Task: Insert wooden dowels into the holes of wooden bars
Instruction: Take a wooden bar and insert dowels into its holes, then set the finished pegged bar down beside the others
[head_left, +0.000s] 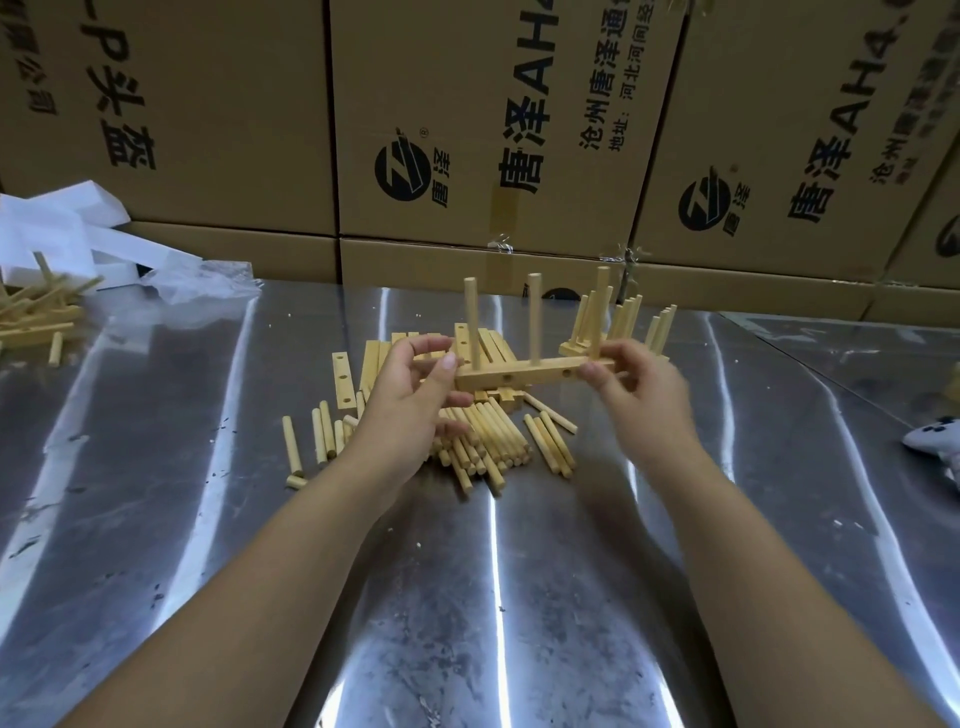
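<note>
Centrally, above the steel table (156, 519): one wooden bar (519, 375), level, with three upright dowels (534, 317) seated in it. Left grip (421, 384): thumb on the bar's left end, fingers curled beneath. Right grip (631, 387): pinching the bar's right end. Below them on the table: a heap of loose dowels (488, 436) and drilled bars (343, 379). Behind, right of centre: finished assemblies (623, 322). Across the top of the frame: printed cardboard boxes (467, 130).
</note>
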